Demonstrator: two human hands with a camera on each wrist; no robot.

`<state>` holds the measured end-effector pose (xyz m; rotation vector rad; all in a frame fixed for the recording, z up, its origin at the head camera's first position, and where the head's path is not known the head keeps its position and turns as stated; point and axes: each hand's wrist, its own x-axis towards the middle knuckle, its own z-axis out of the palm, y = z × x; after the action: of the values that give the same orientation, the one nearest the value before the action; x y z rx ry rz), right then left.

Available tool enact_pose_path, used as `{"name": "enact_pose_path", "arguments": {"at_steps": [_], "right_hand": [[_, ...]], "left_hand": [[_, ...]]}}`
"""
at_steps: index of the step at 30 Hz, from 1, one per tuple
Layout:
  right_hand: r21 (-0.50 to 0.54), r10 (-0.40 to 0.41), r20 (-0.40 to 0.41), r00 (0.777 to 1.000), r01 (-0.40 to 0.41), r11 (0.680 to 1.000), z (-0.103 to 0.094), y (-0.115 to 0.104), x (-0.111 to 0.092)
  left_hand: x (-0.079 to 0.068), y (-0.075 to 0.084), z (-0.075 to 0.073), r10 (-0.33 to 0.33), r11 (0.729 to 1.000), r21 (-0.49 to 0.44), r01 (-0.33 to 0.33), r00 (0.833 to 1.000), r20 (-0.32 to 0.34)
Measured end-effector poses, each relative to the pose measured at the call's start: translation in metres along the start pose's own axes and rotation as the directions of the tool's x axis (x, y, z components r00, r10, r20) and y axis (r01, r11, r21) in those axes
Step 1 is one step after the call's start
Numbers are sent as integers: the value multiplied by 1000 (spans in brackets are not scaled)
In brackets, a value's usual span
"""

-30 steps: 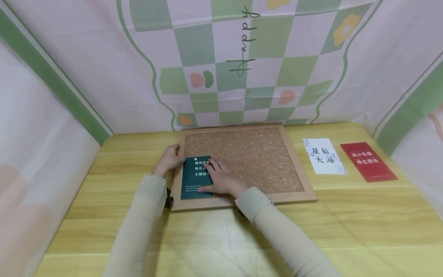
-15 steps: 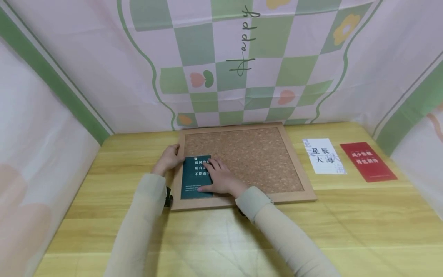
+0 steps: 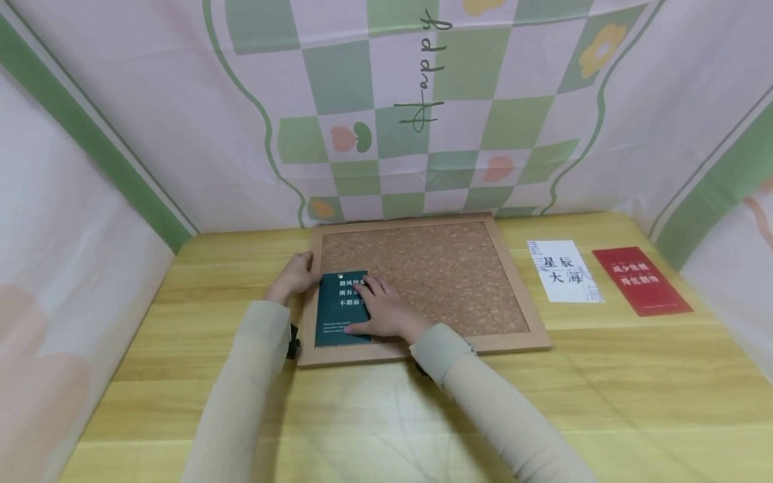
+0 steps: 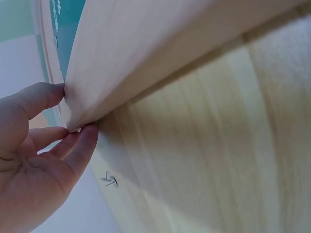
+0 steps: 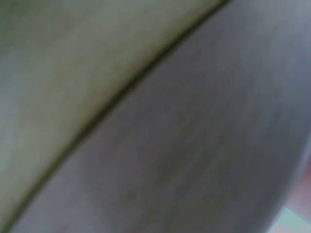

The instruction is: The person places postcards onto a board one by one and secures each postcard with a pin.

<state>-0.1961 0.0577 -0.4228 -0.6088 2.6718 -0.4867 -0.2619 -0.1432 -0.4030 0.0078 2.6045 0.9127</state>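
Observation:
A wood-framed cork board [image 3: 429,278] lies on the table. Over its left part is a dark green card [image 3: 338,322] with white writing, a small pin head [image 3: 340,276] showing at its top. My left hand [image 3: 294,276] grips the frame's left side; in the left wrist view the thumb is on the upper edge and the fingertips [image 4: 89,132] are at the lower edge. My right hand [image 3: 389,310] rests on the card's right side with fingers spread, covering part of the writing. Close up, the right wrist view is filled by the blurred frame [image 5: 170,145].
Right of the board lie a white card [image 3: 564,272] and a red card [image 3: 642,282], both with writing. Several loose thumbtacks [image 4: 111,180] lie on the wooden table [image 3: 362,429] close to the left hand. A checkered cloth [image 3: 410,154] hangs directly behind the board.

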Motion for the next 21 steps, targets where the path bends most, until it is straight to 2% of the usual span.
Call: {"name": "enact_pose_path", "arguments": {"at_steps": [5,10,14,21], "right_hand": [[15,1,-3,1000,-1,1000,-1,0,0],[90,4,-12,1000,-3,996,-5,2,0],[166,3,-20,1000,1,986,-12,4,-2],[221,-5,-44,999,15,975,-31,12,-5]], "left_hand": [[0,1,0,-11,1000,4,11,1000,5],[-1,2,0,-18,1000,8,18,1000,7],[-2,3,0,-30,1000,-7,30,999,11],[-2,4,0,-32,999,-14,32,999,10]]}}
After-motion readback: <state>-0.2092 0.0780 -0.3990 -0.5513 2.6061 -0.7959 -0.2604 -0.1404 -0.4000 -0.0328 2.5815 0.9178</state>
